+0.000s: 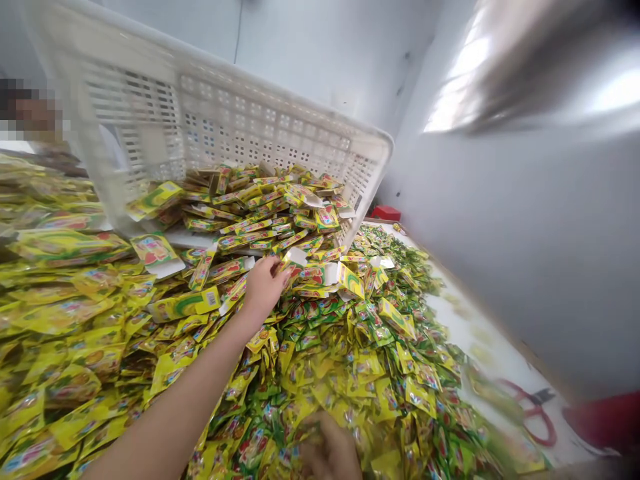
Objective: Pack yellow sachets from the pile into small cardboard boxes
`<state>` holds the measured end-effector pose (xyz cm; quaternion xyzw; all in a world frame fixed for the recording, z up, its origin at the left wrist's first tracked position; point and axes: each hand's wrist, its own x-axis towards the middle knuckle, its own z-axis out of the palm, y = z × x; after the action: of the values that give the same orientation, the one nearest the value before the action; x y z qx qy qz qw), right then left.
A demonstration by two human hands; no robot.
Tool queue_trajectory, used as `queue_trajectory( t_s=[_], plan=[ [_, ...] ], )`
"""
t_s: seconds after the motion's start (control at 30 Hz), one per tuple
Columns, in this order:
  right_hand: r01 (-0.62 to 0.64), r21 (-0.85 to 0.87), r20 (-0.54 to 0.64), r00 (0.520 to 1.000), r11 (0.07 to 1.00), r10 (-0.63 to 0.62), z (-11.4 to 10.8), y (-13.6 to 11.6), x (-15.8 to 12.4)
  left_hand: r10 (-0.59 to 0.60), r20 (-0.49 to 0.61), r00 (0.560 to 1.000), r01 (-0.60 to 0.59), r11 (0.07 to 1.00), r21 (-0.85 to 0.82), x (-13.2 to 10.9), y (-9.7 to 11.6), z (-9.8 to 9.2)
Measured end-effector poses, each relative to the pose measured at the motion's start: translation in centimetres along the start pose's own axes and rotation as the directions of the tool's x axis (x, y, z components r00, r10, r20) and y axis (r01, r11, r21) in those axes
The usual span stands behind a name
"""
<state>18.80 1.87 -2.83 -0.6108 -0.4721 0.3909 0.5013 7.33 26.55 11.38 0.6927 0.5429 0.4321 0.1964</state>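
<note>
My left hand (264, 288) reaches out to the front of the white plastic basket, its fingers closed on a small yellow carton (294, 259) with a white flap sticking up. Similar cartons lie loose beside it, among them a yellow carton (350, 281) with its end flap out. Low in the view, my right hand (330, 445) is over the heap of small yellow and green sachets (360, 365). Motion blurs its fingers, so whether it holds a sachet is unclear.
The tipped white basket (240, 90) holds many cartons spilling forward. Larger yellow packets (60, 313) are piled on the left. Red-handled scissors (540, 420) lie on the white table (453, 303), near a red object (607, 420). A wall borders the right; another person is behind the basket at left.
</note>
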Motion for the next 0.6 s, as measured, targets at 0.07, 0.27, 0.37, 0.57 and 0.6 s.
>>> queue_trajectory(
  t_s=[0.07, 0.27, 0.37, 0.57, 0.6],
  plan=[
    [0.08, 0.049, -0.041, 0.996, 0.996, -0.078, -1.0, -2.3, 0.9, 0.014, 0.113, 0.993, -0.008, 0.999, -0.048, -4.4, -0.8, -1.6],
    [0.399, -0.133, -0.11, 0.904, 0.907, -0.414, -1.0, -6.9, 4.3, -0.159, 0.513, 0.843, 0.357, 0.88, -0.314, -19.5, -5.2, -2.2],
    [0.416, -0.316, 0.046, 0.904, 0.853, -0.424, 0.6, -5.6, 4.3, -0.248, 0.475, 0.844, 0.45, 0.809, -0.378, -23.1, -7.4, -1.1],
    [0.315, -0.512, 0.104, 0.946, 0.799, -0.307, 2.2, -4.1, 3.0, -0.283, 0.422, 0.861, 0.47, 0.758, -0.452, -25.0, -10.1, -0.3],
    [0.297, -0.543, 0.093, 0.951, 0.785, -0.296, 2.3, -4.4, 3.0, -0.277, 0.421, 0.864, 0.464, 0.761, -0.453, -25.2, -10.3, -0.3]
  ],
)
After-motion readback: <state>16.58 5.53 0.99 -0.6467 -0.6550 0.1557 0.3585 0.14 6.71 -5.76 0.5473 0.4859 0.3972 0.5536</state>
